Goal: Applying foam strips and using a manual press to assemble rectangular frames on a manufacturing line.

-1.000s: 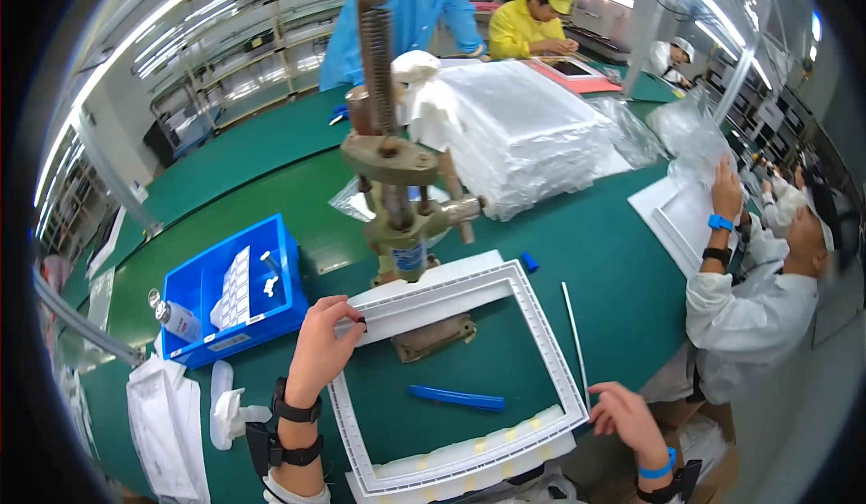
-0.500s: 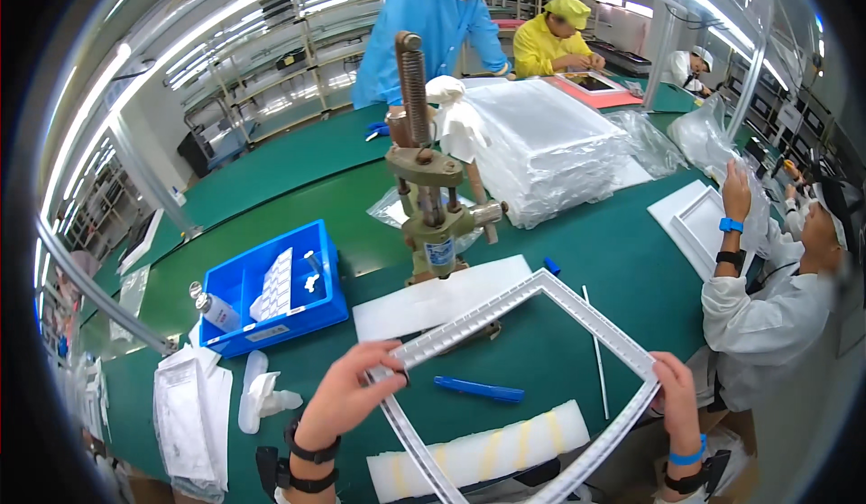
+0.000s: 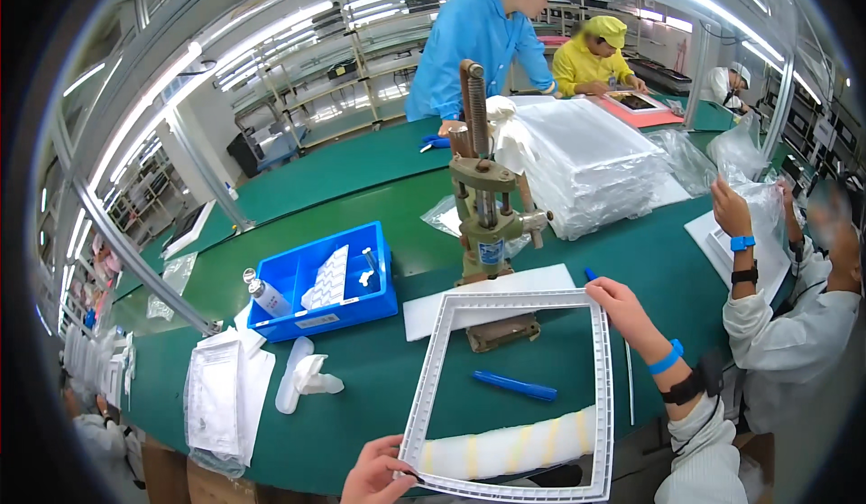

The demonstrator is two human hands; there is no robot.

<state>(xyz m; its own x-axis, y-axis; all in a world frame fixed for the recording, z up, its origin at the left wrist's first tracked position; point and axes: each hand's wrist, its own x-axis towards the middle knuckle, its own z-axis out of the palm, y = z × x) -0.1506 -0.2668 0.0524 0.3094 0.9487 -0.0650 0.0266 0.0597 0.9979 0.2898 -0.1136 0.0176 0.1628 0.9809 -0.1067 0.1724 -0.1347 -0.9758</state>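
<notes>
A white rectangular plastic frame [image 3: 519,300] with notched edges is held over the bench in both my hands. My left hand [image 3: 377,473] grips its near left corner, with a small dark thing at the fingertips that I cannot make out. At the far right corner my right hand [image 3: 625,313] pinches the rim. Through the frame's opening a blue marker pen [image 3: 514,386] shows on the green bench. A white foam strip [image 3: 532,441] with yellow bands lies nearer to me. Just beyond the frame stands a green hand press [image 3: 487,199], with a white foam sheet [image 3: 419,321] in front.
To the left is a blue divided bin [image 3: 379,298] with a bottle and white pieces. Nearby lie a white bottle [image 3: 290,379] and bagged white frames [image 3: 213,405]. Plastic-wrapped stacked sheets [image 3: 586,170] stand behind the press. A co-worker in white [image 3: 794,323] handles clear plastic at right.
The frame has turned in my hands, from cornerwise to nearly square. My left hand went down to the near corner, my right hand up to the far corner. The view has shifted left.
</notes>
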